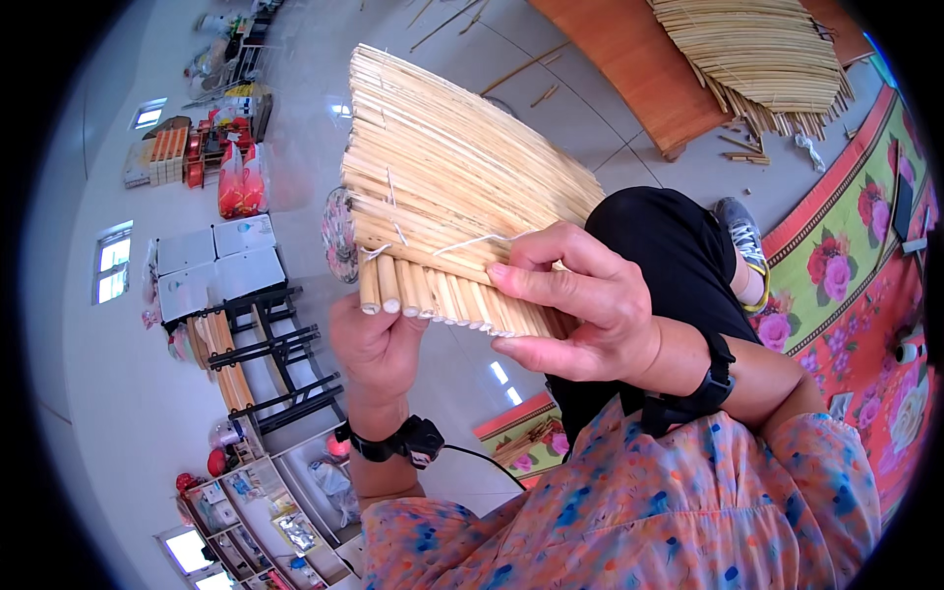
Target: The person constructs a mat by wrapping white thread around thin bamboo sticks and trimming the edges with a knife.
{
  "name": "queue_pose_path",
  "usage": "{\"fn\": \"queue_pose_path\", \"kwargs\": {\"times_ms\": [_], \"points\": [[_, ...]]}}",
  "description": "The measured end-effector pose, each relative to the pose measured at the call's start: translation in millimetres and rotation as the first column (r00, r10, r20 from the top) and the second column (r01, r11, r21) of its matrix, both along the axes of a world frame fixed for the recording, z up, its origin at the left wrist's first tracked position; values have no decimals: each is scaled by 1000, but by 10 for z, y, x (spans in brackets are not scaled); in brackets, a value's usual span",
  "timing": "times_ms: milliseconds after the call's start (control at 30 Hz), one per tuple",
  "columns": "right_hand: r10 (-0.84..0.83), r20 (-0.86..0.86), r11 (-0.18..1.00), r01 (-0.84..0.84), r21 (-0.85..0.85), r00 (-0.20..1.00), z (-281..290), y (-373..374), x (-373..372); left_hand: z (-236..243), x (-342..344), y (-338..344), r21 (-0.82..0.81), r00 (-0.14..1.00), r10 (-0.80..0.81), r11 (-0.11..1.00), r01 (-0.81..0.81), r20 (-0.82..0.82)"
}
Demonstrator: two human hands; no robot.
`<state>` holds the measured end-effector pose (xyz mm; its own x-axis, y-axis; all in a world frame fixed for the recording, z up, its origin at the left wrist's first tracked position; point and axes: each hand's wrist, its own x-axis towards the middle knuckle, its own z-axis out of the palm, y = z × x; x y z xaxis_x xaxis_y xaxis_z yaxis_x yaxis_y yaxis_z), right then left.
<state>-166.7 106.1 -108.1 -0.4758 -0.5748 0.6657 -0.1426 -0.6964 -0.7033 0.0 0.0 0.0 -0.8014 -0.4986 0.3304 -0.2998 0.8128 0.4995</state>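
I hold a woven mat of pale bamboo sticks (442,167) up in front of me, its near edge of round stick ends facing me. My left hand (379,349) supports it from below at the near left corner, fingers under the stick ends. My right hand (580,300) grips the near edge from above, thumb and fingers pinching the sticks beside a thin white binding thread (472,241). Both wrists wear black straps, the left one with a small device and cable.
A second stack of bamboo mats (757,54) lies on an orange wooden board (639,69) at the upper right. A flowered red-and-green rug (846,256) covers the floor at right. Loose sticks lie on the grey tiles. Black racks (265,354) and shelves stand at left.
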Motion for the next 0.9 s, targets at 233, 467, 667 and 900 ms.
{"fn": "queue_pose_path", "kwargs": {"times_ms": [233, 467, 667, 900], "points": [[-9, -4, 1000, 9, -21, 1000, -28, -15, -25, -77, -42, 1, 62, 998, 4, 998, 0, -61], [-23, 8, 999, 23, -30, 1000, -23, -21, -7, -81, -59, 4, 79, 996, 7, 997, 0, -88], [-17, 0, 999, 17, -30, 1000, -29, -19, 20, -24, -75, 30, 5, 999, 11, 1000, -11, -40], [-64, -87, 997, 68, 38, 994, 57, 23, 33, 170, -22, 135, 47, 979, 48, 997, -59, 199]]}}
